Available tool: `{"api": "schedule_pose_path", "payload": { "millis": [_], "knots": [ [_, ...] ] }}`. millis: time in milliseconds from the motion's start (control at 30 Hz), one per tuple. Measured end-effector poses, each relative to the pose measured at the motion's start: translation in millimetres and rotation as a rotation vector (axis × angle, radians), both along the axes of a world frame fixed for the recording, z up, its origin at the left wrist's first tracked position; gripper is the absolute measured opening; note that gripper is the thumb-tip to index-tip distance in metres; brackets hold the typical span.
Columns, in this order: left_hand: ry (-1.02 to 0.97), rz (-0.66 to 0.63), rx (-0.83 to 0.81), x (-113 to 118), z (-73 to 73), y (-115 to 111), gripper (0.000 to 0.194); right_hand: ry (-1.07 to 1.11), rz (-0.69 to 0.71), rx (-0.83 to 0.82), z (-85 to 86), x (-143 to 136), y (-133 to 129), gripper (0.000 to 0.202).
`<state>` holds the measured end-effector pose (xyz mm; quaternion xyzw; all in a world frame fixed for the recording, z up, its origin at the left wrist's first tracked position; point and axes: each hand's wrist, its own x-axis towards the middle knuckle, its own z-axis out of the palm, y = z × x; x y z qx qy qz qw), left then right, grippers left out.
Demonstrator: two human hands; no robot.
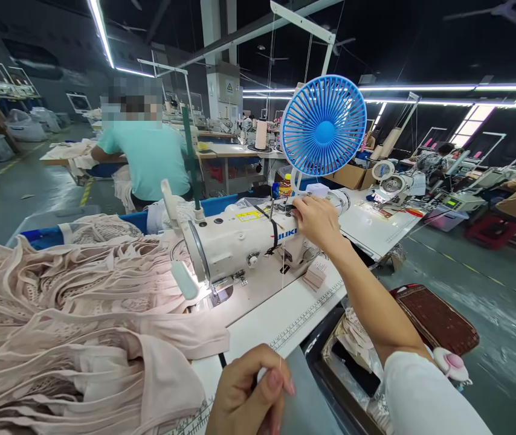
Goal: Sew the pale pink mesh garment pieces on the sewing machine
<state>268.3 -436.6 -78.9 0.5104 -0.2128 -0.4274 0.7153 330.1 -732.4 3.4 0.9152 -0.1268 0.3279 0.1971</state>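
Note:
My left hand (251, 393) is low in front of the white table edge, with thumb and fingers pinched together. A thin white thread (282, 272) runs down to its fingertips, and a bit of something white shows between the fingers. My right hand (319, 220) reaches out to the top of the white sewing machine (226, 248), fingers curled down beside the small metal fittings there. What those fingertips hold, if anything, is hidden. Left of the machine, pale pink fabric garments (90, 290) lie in a large heap, reaching close to the needle area.
A blue fan (324, 130) stands behind the machine, near a yellow-capped bottle (285, 186). Paper tags (316, 273) lie on the tabletop beside a printed ruler (306, 317). Below right are a bin (325, 353) and a brown cushioned seat (437, 317). A person (153, 154) sits ahead.

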Motion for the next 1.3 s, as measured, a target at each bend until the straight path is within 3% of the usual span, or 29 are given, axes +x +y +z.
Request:
{"api": "schedule_pose_path", "payload": {
  "millis": [67,133,200,267,367,467,567,633,733,800,933,1167,1233,1300],
  "knots": [
    [0.017,0.050,0.028,2.9,-5.8,-2.7,0.058,-0.051,0.020,0.015,-8.7,-1.9,1.3,0.026],
    [0.047,0.115,0.040,6.2,-14.1,-3.4,0.055,-0.162,0.072,0.044,-30.4,-11.1,6.0,0.031],
    [0.089,0.160,0.041,9.7,-25.0,-1.7,0.053,-0.245,0.165,0.081,-63.9,-23.4,15.4,0.036],
    [0.133,0.171,0.049,13.1,-38.1,1.5,0.051,-0.138,0.254,0.159,-103.0,-33.6,28.6,0.034],
    [0.201,0.182,0.091,17.2,-56.7,5.9,0.049,0.171,0.089,0.332,-152.6,-38.1,46.2,0.024],
    [0.282,0.236,0.111,20.8,-68.7,6.2,0.050,0.383,-0.060,0.387,-176.5,-33.3,53.3,0.019],
    [0.335,0.276,0.092,25.3,-74.4,3.6,0.050,0.294,0.037,0.411,-178.7,-33.1,61.1,0.025],
    [0.343,0.294,0.086,28.6,-76.6,2.4,0.051,0.181,0.272,0.508,-172.8,-40.7,75.7,0.035],
    [0.316,0.298,0.095,32.1,-78.4,3.0,0.050,0.173,0.770,0.785,-159.8,-58.7,109.2,0.031],
    [0.288,0.270,0.104,32.8,-78.4,4.5,0.049,0.224,0.907,0.983,-152.9,-68.0,130.0,0.030],
    [0.211,0.201,0.177,31.6,-79.3,5.3,0.045,0.208,0.890,1.236,-148.1,-70.3,149.8,0.035],
    [-0.082,0.096,0.295,26.4,-95.4,-3.0,0.028,0.468,0.890,1.389,-144.8,-56.8,157.6,0.017],
    [-0.082,0.046,0.332,24.5,-96.7,-3.0,0.028,0.444,0.826,1.600,-148.5,-53.4,158.7,0.022],
    [-0.025,-0.001,0.329,23.5,-93.7,-1.0,0.032,0.325,0.711,1.930,-155.5,-50.5,157.1,0.026]
  ]
}}
